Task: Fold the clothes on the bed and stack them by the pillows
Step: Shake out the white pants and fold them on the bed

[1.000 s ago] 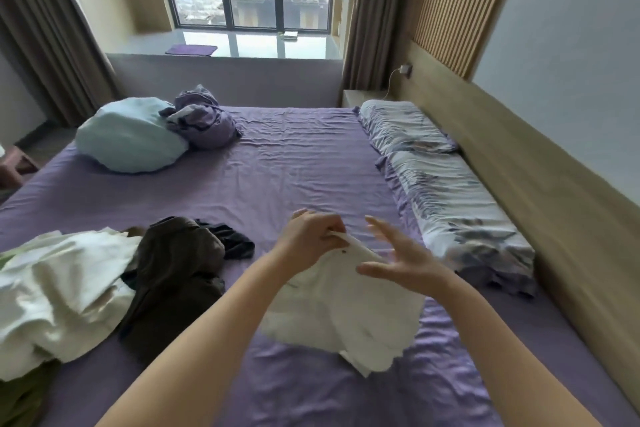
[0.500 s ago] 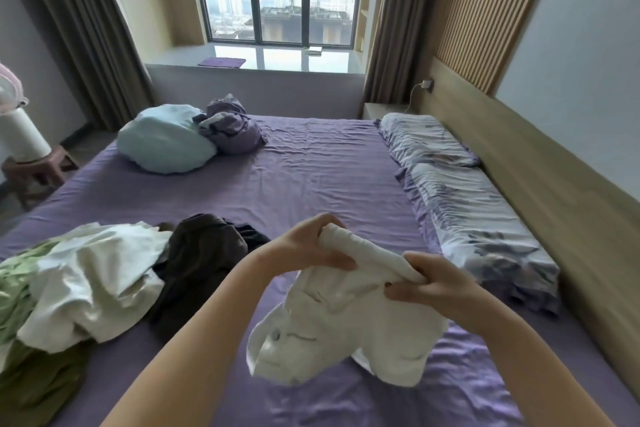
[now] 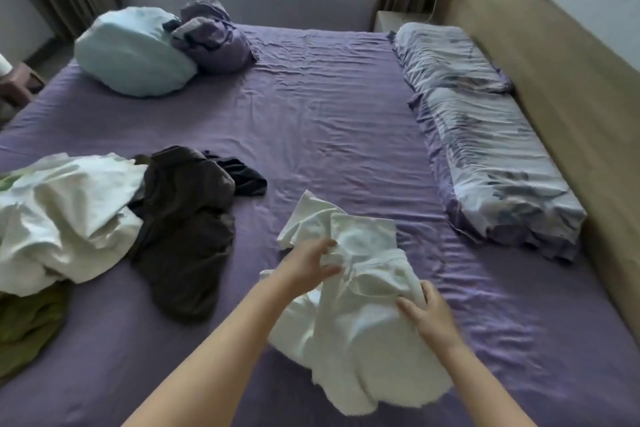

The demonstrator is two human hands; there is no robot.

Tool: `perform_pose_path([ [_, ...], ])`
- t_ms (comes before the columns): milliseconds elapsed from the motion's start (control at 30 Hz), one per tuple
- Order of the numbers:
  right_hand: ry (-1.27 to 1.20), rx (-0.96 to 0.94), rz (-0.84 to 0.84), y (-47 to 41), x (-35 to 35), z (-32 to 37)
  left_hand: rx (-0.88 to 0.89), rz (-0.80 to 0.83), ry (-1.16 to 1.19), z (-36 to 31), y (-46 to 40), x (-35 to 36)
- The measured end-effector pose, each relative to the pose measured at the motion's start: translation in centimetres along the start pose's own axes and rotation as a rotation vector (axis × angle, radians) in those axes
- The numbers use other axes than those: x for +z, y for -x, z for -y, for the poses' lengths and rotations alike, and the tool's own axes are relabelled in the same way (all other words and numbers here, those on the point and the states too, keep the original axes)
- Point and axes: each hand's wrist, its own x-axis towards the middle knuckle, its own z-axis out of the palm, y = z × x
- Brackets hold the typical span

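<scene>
White shorts in hand, nothing stacked yet

White shorts [image 3: 349, 315], or a garment much like them with what looks like a gathered waistband, lie crumpled on the purple bed sheet [image 3: 329, 107] near the viewer, between the clothes pile and the pillows. The left hand [image 3: 308, 265] has its fingers curled into the fabric near the waistband, gripping a bunch of it. The right hand [image 3: 429, 314] pinches the cloth at the garment's right edge, thumb on top. The piece is not yet laid flat; no fold is formed in it.

Remaining work, by inspection: a heap at the left edge holds a white garment [image 3: 65, 215], a dark brown garment [image 3: 187, 218], a small black item [image 3: 242, 175] and an olive-green piece [image 3: 27, 326], all loose and unfolded. Two patterned pillows [image 3: 485, 135] lie along the wooden headboard [image 3: 568, 107]; no folded item shows on the sheet beside them.

Judgement: the task is at its start, with the first piece in hand and at least four others to follow. A pale blue cushion [image 3: 131, 52] and a bundled purple cloth [image 3: 211, 38] rest at the far corner; whether these count as clothes cannot be told.
</scene>
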Motion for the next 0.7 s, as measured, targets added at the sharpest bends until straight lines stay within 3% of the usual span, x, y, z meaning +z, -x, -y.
perform_pose_path([
  [233,0.372,0.153,0.007,-4.8,0.5,-7.0,-0.165,0.052,-0.042,7.6,-0.9,8.6],
  [367,0.810,0.034,0.022,-7.3,1.7,-7.4,-0.168,0.043,-0.095,8.6,-3.6,10.6],
  [433,0.904,-0.075,0.058,-8.7,3.4,-7.1,-0.206,-0.012,-0.200,9.4,-5.2,11.1],
  [533,0.950,-0.119,0.079,-11.4,5.9,-7.2,-0.458,-0.151,-0.323,11.4,-8.2,11.2],
  [633,0.884,0.197,0.004,-13.8,6.3,-8.6,-0.814,-0.170,-0.033,14.4,-9.9,10.9],
  [700,0.785,0.351,-0.006,-14.1,5.7,-9.9,-0.916,-0.113,0.141,16.2,-9.8,11.0],
])
